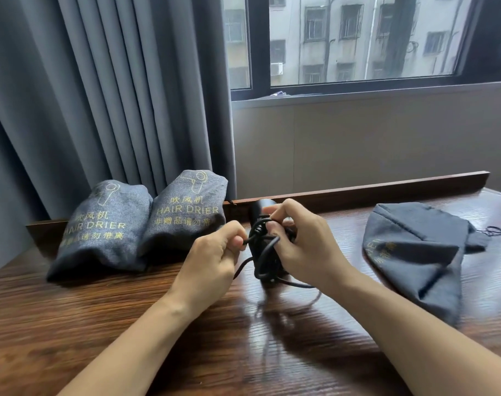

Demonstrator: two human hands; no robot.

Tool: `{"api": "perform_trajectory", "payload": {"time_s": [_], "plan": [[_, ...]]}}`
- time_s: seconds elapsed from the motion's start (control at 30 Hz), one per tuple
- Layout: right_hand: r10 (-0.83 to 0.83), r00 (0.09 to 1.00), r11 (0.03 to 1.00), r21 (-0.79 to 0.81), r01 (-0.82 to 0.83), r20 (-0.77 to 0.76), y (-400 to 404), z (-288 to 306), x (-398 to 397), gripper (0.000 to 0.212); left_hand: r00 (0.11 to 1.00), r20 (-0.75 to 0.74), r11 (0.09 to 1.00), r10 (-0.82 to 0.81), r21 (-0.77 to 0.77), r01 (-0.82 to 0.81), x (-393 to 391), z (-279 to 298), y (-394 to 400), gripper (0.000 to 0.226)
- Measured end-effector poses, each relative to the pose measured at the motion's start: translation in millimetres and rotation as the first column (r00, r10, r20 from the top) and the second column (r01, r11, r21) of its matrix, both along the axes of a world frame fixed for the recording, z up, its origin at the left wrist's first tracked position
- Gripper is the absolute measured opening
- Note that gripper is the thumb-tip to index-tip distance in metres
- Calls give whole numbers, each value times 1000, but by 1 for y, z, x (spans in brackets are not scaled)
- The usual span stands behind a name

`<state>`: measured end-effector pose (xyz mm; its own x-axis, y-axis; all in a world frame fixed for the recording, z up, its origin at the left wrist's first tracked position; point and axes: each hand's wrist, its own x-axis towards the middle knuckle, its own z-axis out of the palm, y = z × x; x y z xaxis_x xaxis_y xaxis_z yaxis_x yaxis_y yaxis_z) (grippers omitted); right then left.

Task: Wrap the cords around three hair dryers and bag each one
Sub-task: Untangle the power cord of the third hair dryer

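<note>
A black hair dryer [258,210] is held above the wooden table [129,315] in the middle of the view. My right hand [303,247] grips its body, fingers curled round it and over loops of the black cord [265,254]. My left hand [212,258] pinches the cord just left of the dryer. Part of the cord trails down to the table. Two full grey bags, one [100,232] and the other [186,212], printed "HAIR DRIER", lie at the back left. A flat, empty grey bag [414,252] lies at the right.
A raised wooden rail [372,188] runs along the table's far edge. Grey curtains [115,95] hang behind the full bags, and a window [357,41] is behind the table. The empty bag's drawstring [493,231] lies near the right edge.
</note>
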<state>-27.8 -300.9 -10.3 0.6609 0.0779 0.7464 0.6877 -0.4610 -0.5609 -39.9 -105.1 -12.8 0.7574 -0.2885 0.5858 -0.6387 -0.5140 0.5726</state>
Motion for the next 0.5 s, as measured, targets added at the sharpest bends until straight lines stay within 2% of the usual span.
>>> {"api": "perform_trajectory", "payload": {"time_s": [0.17, 0.3, 0.4, 0.5], "plan": [[-13, 1000, 1000, 6, 13, 28, 3, 3, -2, 8, 999, -15, 999, -38, -12, 38, 3, -2, 3, 21], [-28, 999, 995, 93, 31, -32, 1, 0, -1, 11, 986, -129, 993, -104, 35, 109, 5, -8, -2, 23], [26, 996, 991, 133, -14, -83, -3, 2, -3, 15, 954, -217, 973, -206, -153, 175, 4, -10, -7, 32], [50, 999, 998, 47, -51, 17, -5, 6, -4, 10, 897, -328, 910, -295, -383, 159, 2, -7, -9, 40]]}}
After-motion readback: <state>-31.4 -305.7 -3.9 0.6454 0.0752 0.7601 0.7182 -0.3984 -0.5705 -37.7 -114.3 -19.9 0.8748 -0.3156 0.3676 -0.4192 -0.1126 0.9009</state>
